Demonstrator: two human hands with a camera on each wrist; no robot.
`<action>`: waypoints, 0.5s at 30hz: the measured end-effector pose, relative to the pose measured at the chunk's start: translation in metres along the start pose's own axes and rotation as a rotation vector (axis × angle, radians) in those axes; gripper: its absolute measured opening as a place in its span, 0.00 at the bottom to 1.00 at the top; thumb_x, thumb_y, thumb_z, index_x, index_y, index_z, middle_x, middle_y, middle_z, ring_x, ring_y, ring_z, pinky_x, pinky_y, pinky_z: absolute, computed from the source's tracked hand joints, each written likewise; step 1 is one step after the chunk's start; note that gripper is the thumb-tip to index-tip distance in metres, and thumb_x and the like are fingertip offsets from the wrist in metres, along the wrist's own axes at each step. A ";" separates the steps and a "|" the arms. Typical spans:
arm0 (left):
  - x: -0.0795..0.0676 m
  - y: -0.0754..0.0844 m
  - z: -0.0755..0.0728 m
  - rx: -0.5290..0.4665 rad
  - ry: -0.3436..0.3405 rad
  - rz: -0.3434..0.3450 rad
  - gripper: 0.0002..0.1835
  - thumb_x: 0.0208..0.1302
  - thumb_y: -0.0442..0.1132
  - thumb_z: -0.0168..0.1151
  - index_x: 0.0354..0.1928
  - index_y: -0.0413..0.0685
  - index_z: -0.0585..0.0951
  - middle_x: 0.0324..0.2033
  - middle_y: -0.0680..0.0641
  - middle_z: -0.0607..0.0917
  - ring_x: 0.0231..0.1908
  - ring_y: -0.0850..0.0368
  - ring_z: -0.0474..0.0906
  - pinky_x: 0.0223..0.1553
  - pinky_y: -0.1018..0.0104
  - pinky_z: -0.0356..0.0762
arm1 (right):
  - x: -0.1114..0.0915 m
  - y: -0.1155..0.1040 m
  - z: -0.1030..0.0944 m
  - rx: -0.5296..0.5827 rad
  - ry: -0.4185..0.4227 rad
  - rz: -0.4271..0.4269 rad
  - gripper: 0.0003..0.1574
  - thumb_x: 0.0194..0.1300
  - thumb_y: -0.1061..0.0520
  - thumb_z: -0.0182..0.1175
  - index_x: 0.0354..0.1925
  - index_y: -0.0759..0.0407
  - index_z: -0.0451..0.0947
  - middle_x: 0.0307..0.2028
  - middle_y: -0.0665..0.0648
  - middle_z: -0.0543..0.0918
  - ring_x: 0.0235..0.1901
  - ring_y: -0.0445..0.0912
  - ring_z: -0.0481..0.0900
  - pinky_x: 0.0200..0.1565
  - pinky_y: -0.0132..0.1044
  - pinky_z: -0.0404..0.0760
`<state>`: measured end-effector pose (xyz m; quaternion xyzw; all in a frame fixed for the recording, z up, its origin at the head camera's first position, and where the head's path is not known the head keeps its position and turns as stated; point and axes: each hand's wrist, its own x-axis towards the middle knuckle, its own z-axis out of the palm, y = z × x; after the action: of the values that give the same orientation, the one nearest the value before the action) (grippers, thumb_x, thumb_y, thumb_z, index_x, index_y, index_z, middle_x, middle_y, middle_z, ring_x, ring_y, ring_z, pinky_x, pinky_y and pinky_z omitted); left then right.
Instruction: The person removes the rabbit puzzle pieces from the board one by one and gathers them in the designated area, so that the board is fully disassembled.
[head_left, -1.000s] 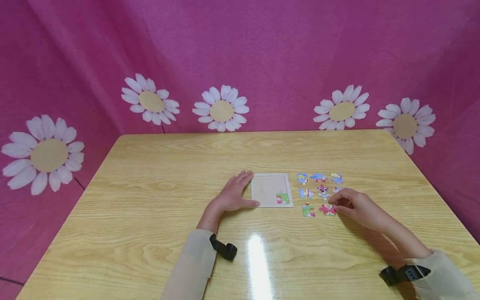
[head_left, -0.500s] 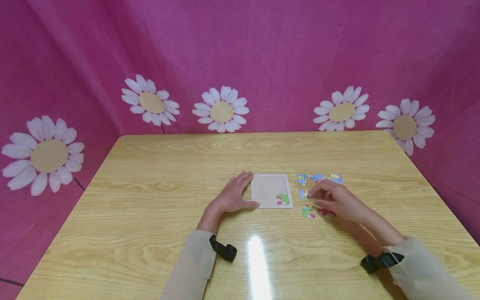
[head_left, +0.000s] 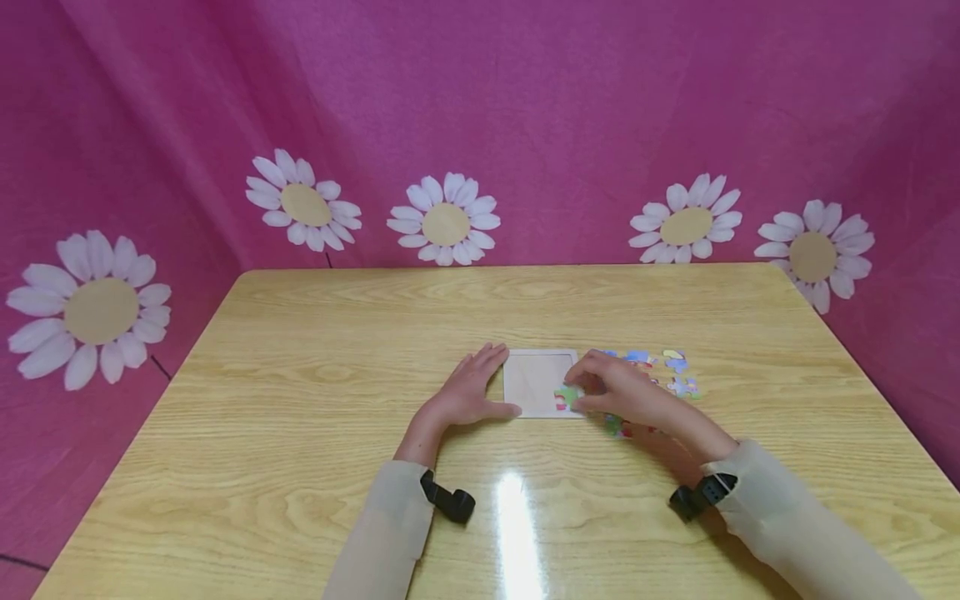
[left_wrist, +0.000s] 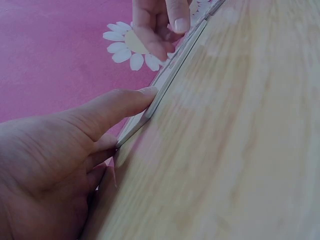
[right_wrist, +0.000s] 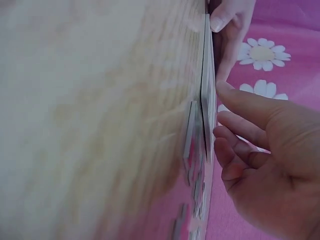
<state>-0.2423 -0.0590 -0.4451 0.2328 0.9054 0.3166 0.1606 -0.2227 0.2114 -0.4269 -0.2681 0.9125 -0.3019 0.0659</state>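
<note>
My left hand [head_left: 467, 392] rests along the left side of a pale wooden puzzle tray [head_left: 528, 382], fingers stretched to the far corner and thumb at the near one. In the left wrist view the left thumb [left_wrist: 125, 106] lies on the tray's rim. A green and red puzzle piece [head_left: 561, 398] is in the tray's near right corner. Over that piece is my right hand [head_left: 618, 387], its thumb and forefinger apart at the piece's edges. No piece shows between the right fingers [right_wrist: 239, 122] in the right wrist view.
Several loose puzzle pieces lie in rows right of the tray, among them a blue and yellow piece [head_left: 676, 361] and a pale blue piece [head_left: 684, 387]. My right hand covers some. A pink curtain [head_left: 525, 133] with daisies stands behind the wooden table [head_left: 360, 333].
My right hand has moved left, from the red piece among the loose ones to the piece in the tray. The left hand keeps its place on the tray.
</note>
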 end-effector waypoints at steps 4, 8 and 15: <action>0.000 -0.001 0.000 -0.002 0.000 -0.005 0.51 0.58 0.54 0.69 0.77 0.50 0.52 0.78 0.50 0.51 0.79 0.53 0.38 0.80 0.54 0.34 | 0.008 0.000 0.001 -0.004 -0.040 -0.026 0.15 0.59 0.59 0.69 0.46 0.61 0.82 0.38 0.55 0.79 0.34 0.43 0.71 0.35 0.29 0.73; 0.000 -0.001 -0.001 0.002 -0.002 -0.009 0.51 0.58 0.54 0.69 0.77 0.50 0.52 0.78 0.50 0.51 0.79 0.53 0.38 0.80 0.54 0.33 | 0.011 -0.001 0.000 -0.011 -0.070 -0.030 0.13 0.59 0.60 0.68 0.44 0.62 0.81 0.38 0.56 0.79 0.35 0.42 0.71 0.36 0.29 0.74; -0.001 0.002 -0.001 0.000 -0.002 -0.020 0.51 0.58 0.54 0.69 0.77 0.50 0.52 0.78 0.50 0.51 0.79 0.53 0.38 0.80 0.54 0.34 | 0.010 -0.007 0.003 0.005 -0.042 0.018 0.14 0.58 0.63 0.69 0.42 0.63 0.77 0.39 0.57 0.78 0.36 0.43 0.72 0.39 0.29 0.75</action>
<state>-0.2414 -0.0587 -0.4428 0.2242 0.9075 0.3149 0.1644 -0.2269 0.1998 -0.4246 -0.2659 0.9126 -0.2978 0.0883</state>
